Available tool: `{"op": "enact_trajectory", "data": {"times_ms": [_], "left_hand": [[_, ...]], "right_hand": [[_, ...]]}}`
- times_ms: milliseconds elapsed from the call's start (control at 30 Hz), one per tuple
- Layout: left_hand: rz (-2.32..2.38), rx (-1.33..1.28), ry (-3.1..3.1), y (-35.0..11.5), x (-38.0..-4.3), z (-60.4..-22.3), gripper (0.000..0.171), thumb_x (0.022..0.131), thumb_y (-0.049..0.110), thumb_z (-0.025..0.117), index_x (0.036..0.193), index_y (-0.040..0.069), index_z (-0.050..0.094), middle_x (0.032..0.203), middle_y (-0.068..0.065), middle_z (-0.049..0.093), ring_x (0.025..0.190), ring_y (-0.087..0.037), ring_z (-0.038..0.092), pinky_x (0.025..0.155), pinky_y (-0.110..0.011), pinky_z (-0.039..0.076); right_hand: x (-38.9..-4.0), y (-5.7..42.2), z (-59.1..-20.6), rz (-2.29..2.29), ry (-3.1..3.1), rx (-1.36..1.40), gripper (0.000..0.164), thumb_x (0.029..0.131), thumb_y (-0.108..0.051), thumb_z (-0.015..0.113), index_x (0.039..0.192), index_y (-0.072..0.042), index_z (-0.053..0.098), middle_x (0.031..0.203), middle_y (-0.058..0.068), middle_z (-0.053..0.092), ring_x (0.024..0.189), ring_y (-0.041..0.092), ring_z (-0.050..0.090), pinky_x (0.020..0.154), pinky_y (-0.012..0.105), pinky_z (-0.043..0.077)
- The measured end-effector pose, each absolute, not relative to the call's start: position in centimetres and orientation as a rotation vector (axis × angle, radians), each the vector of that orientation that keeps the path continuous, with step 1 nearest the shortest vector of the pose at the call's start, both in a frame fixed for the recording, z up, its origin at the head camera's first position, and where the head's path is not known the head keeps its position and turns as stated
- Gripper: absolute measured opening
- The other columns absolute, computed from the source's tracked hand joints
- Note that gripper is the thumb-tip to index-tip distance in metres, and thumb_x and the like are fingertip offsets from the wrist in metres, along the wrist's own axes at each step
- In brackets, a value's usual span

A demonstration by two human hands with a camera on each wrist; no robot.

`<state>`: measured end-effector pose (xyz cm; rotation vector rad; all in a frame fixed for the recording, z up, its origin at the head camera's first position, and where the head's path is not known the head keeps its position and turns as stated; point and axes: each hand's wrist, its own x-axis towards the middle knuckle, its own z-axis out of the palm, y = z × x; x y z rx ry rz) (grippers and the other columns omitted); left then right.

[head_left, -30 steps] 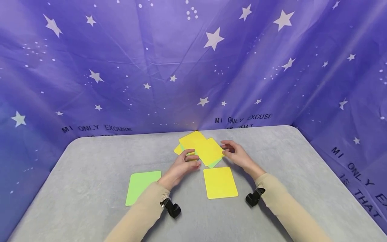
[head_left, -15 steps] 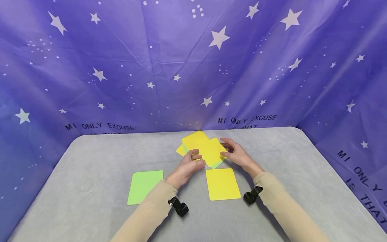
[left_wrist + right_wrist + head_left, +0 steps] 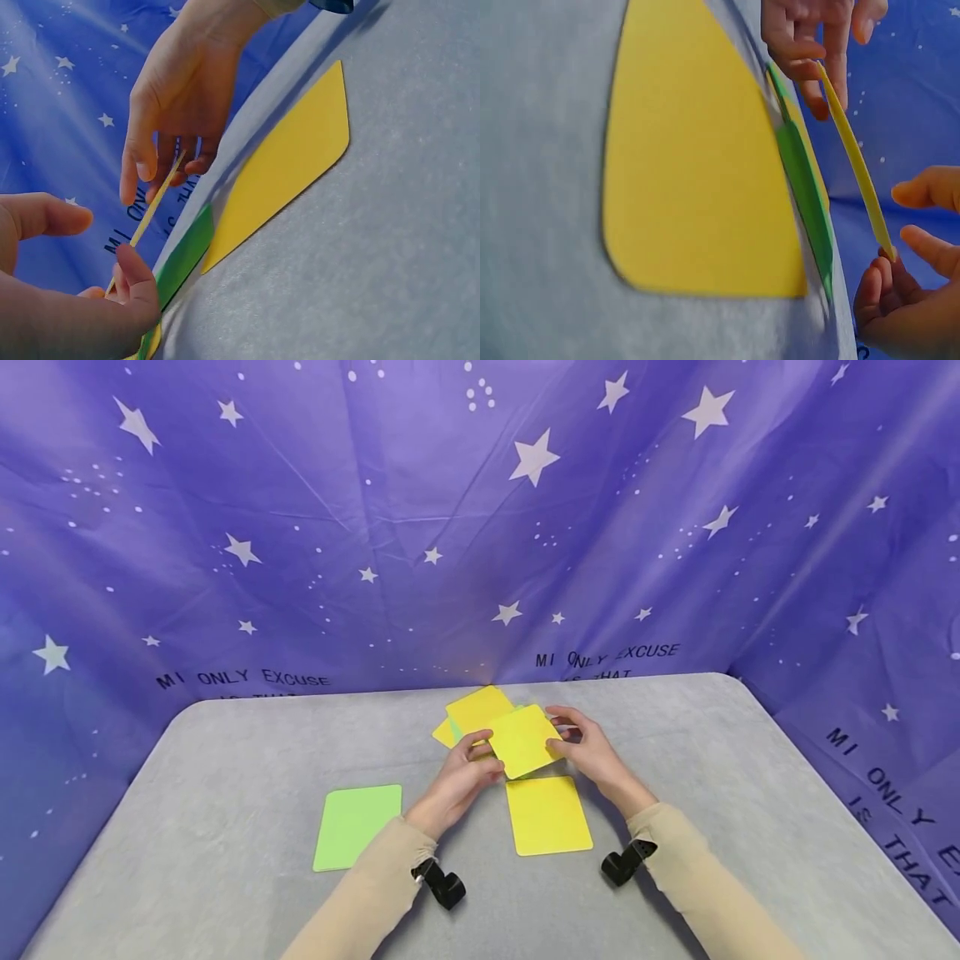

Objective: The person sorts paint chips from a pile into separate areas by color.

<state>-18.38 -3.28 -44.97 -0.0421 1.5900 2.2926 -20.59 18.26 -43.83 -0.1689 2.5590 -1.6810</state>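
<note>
A square yellow card [image 3: 523,741] with rounded corners is raised off the pile, tilted between my two hands. My left hand [image 3: 456,783] holds its left edge with curled fingers, and my right hand [image 3: 596,760] grips the right edge. Both wrist views show this held card [image 3: 154,206] edge-on, its ends at the fingertips. Beneath and behind it lies a loose overlapping pile, with a yellow card [image 3: 478,708] on top and green card edges [image 3: 806,199] showing. Just in front, another yellow card [image 3: 550,817] lies flat on the table.
A light green card [image 3: 356,827] lies flat at the left, beside my left forearm. The grey table [image 3: 225,777] ends at the back against a purple curtain [image 3: 420,527] with white stars. A black wrist camera [image 3: 442,883] sits on each sleeve.
Both hands have closed in on the top yellow card of the pile. It has come up off the others and tilted, uncovering more green behind it. The flat cards in front stay put.
</note>
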Motion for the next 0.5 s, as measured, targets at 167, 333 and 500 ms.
{"op": "enact_trajectory", "data": {"times_ms": [167,333,500], "left_hand": [[2.3,0.018,1.633,-3.4,-18.2,-45.0,0.06,0.081,-0.009,0.056,0.139,-0.004,0.04,0.127,-0.018,0.04,0.081,-0.016,0.053,0.087,-0.037,0.048],[2.259,0.092,1.739,-3.7,-17.6,-45.2,0.054,0.087,-0.006,0.057,0.138,-0.004,0.042,0.133,-0.021,0.038,0.083,-0.014,0.055,0.086,-0.036,0.05],[2.233,0.129,1.763,-3.9,-16.9,-45.1,0.053,0.088,-0.008,0.057,0.139,-0.003,0.042,0.135,-0.022,0.037,0.089,-0.015,0.057,0.084,-0.033,0.052]], "right_hand": [[-19.8,18.3,-43.7,-1.747,2.505,-0.152,0.05,0.088,-0.002,0.064,0.136,-0.001,0.05,0.129,0.021,0.047,0.104,0.03,0.047,0.081,0.033,0.045],[-18.6,18.3,-43.9,-1.777,2.416,-0.115,0.053,0.088,-0.003,0.065,0.138,-0.002,0.049,0.133,0.021,0.044,0.103,0.028,0.048,0.079,0.025,0.046],[-17.4,18.6,-44.0,-1.829,2.322,-0.14,0.056,0.089,-0.003,0.064,0.141,0.001,0.045,0.134,0.025,0.044,0.1,0.024,0.057,0.078,0.022,0.049]]}}
